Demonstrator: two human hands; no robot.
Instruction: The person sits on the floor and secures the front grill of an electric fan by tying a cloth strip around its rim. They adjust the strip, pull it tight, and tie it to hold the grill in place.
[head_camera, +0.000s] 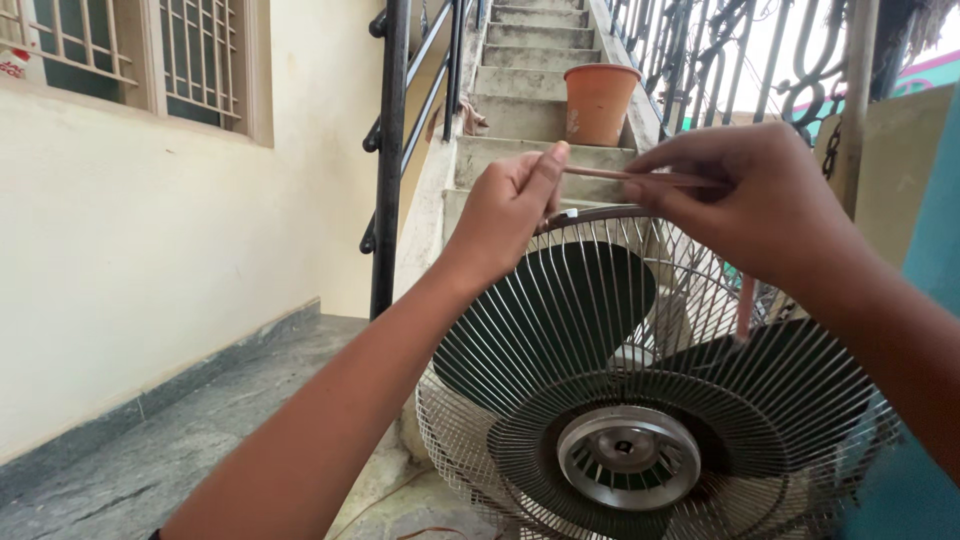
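head | both hands pinch strip above fan guard rim

grey stone floor, fan on it

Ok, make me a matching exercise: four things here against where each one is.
1. flower pot
2. thin pink strip
3. fan blades
4. barred window

a. behind the wire grille
b. on the stairs
c. held between both hands
d. in the wall at upper left

Pairs: 1-b, 2-c, 3-a, 4-d
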